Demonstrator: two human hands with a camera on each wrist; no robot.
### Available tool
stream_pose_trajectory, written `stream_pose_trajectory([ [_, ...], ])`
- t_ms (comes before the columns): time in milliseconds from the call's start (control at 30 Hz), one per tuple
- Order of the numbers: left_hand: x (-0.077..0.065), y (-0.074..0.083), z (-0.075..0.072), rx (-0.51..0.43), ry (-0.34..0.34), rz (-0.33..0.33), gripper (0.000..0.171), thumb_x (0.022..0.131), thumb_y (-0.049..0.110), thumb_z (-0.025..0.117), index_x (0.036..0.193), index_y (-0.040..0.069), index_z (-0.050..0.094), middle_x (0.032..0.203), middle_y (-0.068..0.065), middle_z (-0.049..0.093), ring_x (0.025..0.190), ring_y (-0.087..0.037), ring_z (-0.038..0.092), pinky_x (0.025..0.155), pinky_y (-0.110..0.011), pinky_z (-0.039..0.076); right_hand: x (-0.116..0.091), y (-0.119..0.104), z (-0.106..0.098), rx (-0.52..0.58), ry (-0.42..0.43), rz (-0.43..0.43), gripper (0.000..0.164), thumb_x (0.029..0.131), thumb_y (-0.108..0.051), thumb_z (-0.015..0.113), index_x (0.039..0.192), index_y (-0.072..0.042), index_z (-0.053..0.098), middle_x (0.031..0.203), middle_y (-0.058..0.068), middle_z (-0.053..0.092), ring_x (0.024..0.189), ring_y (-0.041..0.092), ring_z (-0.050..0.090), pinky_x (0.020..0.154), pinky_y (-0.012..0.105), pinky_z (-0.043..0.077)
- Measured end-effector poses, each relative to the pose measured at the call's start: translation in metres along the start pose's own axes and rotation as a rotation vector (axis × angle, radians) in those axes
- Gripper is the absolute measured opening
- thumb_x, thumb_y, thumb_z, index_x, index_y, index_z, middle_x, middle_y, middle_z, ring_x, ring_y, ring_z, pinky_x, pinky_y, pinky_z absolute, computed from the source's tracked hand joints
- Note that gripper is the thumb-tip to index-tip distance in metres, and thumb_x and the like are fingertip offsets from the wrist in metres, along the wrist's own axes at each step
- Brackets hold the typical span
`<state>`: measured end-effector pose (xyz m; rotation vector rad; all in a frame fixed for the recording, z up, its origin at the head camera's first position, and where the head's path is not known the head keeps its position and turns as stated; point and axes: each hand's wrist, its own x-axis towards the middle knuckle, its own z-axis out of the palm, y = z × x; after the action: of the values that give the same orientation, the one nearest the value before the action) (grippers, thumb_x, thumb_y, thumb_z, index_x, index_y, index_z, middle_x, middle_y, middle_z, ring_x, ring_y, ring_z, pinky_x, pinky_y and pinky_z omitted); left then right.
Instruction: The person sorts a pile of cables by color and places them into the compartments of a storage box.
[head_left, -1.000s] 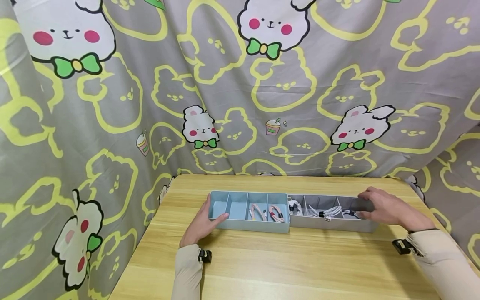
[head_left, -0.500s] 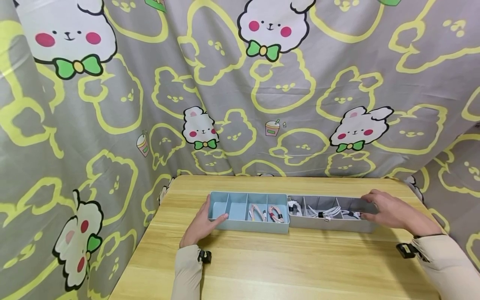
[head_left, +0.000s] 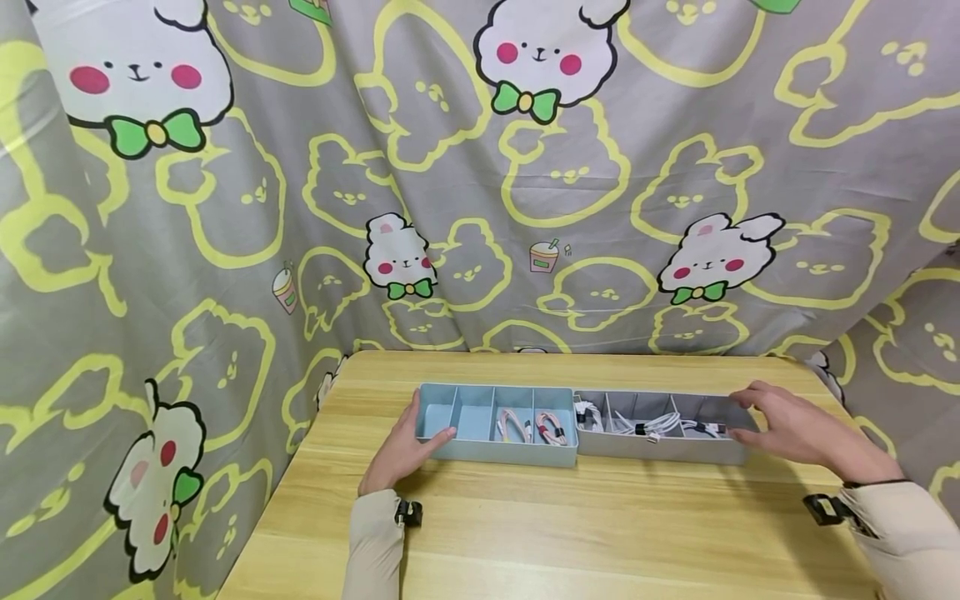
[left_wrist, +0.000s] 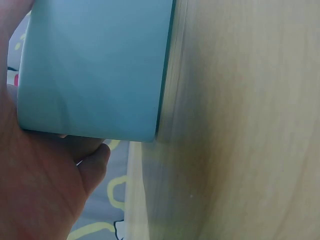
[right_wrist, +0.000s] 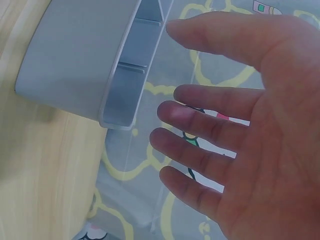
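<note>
My left hand (head_left: pixel 401 454) grips the left end of a light blue divided storage box (head_left: pixel 498 452), thumb against its front wall. The left wrist view shows the palm and fingers (left_wrist: pixel 94 167) around the end of the box. Two of its compartments hold coiled pinkish cables (head_left: pixel 552 429); the two left ones are bare. End to end with it stands a grey divided box (head_left: pixel 667 451), holding bundled white cables (head_left: pixel 647 424) with black ties. At the grey box's right end, my right hand (head_left: pixel 795 433) holds nothing; in the right wrist view its fingers (right_wrist: pixel 190 150) are extended, apart from the box.
Both boxes stand on a wood-grain table (head_left: pixel 525 533), toward its back edge. A grey curtain (head_left: pixel 465 250) with yellow outlines and white cartoon animals hangs behind and beside the table. Each wrist carries a small black camera (head_left: pixel 827 509) over a beige sleeve (head_left: pixel 900 533).
My right hand has drawn slightly rightward, away from the grey box's right end, uncovering more of its last compartment. The left hand and both boxes stay in place.
</note>
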<state>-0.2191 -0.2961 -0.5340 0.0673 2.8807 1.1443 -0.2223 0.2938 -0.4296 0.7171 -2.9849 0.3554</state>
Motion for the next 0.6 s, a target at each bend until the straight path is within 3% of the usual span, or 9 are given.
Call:
stream_pose_trajectory([
  [300,0.000,0.001,0.001,-0.010,-0.009,0.005,0.118,0.088,0.076,0.063,0.168,0.019,-0.003,0.175,-0.016,0.010,0.159,-0.044,0.020,0.123,-0.069,0.027,-0.014,0.004,-0.002,-0.016,0.017,0.011,0.060,0.084,-0.031,0.085,0.124,0.010,0.067,0.109,0.017,0.069,0.096,0.033,0.070,0.075,0.047,0.057],
  [600,-0.001,0.001,-0.002,-0.004,-0.013,-0.004,0.118,0.087,0.078,0.062,0.168,0.023,-0.004,0.176,-0.014,0.009,0.160,-0.043,0.020,0.123,-0.069,0.026,-0.030,0.005,-0.004,-0.045,0.026,0.043,0.059,0.085,-0.031,0.085,0.125,0.008,0.067,0.109,0.018,0.070,0.097,0.036,0.070,0.075,0.049,0.058],
])
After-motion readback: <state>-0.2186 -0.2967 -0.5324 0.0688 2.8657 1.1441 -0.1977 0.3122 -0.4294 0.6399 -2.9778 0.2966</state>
